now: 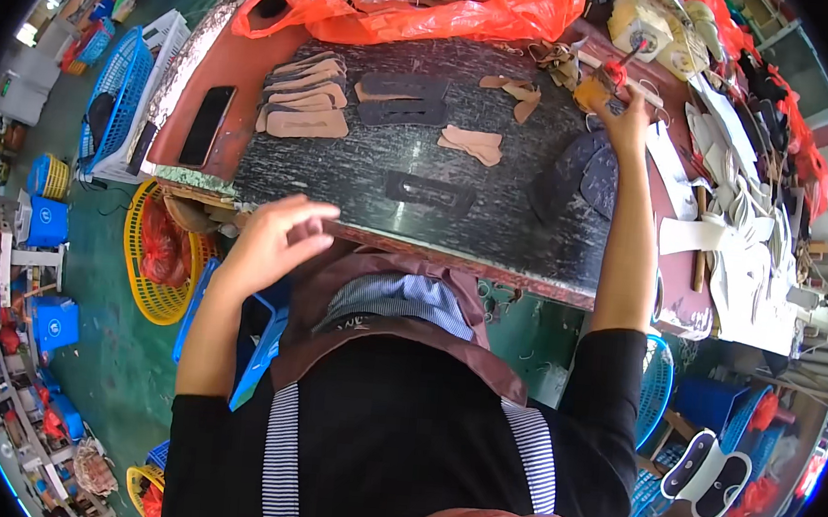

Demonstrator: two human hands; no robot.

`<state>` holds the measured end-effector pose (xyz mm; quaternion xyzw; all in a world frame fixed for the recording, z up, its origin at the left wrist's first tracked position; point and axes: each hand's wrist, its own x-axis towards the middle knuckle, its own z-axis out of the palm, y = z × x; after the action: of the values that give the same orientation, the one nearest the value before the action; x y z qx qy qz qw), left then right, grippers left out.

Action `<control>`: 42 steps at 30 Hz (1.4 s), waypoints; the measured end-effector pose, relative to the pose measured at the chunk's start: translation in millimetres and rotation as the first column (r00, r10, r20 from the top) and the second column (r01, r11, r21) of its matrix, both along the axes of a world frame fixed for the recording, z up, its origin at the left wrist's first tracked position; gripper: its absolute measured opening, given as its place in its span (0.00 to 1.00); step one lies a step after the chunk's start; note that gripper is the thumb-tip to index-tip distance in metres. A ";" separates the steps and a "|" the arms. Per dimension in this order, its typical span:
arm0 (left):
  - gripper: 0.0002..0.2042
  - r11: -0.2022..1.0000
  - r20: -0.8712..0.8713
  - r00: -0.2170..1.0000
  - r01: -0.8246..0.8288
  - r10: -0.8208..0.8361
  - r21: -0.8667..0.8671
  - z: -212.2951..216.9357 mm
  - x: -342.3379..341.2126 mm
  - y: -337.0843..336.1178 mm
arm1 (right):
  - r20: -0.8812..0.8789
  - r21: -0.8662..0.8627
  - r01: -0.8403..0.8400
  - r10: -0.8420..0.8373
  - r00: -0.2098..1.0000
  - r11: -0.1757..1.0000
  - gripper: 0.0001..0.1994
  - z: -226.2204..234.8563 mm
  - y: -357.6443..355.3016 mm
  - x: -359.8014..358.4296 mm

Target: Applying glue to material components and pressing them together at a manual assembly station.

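Observation:
My left hand (278,235) hovers at the table's front edge, fingers apart and nothing in it. At the far right, my right hand (627,125) is curled beside an orange-yellow pot (592,92) with a red part; what its fingers grip is not clear. Between the hands, one dark flat piece with a slot (429,194) lies on the dark tabletop (342,183). Behind it are overlapping tan cutouts (306,122), dark cutouts (403,112), a small tan stack (472,144) and brown scraps (519,97). Larger dark pieces (576,179) lie near my right forearm.
A red plastic bag (433,17) covers the table's back edge. A phone (208,126) lies at the left. White cut pieces (746,246) are heaped at the right. A yellow basket (133,246) and a blue basket (121,90) stand left of the table.

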<state>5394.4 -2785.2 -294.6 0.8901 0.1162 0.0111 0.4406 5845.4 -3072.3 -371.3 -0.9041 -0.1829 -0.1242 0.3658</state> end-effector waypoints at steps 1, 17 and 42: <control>0.16 0.998 0.055 0.998 -0.007 0.003 0.059 0.8 6.8 -1.7 | 0.072 0.022 -0.079 0.077 0.994 0.997 0.19 12.4 -0.1 -20.8; 0.12 0.880 0.406 0.866 0.078 -0.293 0.468 -49.0 196.5 -11.5 | 0.085 -0.221 -0.510 0.538 0.839 0.831 0.07 -4.0 83.6 -137.2; 0.03 0.995 0.267 0.963 -0.013 0.038 -0.095 -72.4 96.0 -14.3 | -0.209 0.262 -0.418 0.473 0.856 0.870 0.04 -2.9 67.2 -248.6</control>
<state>5490.5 -2799.5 -367.0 0.8574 0.0670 0.1320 0.4929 5596.8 -3005.1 -374.2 -0.8018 -0.3233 0.0687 0.4978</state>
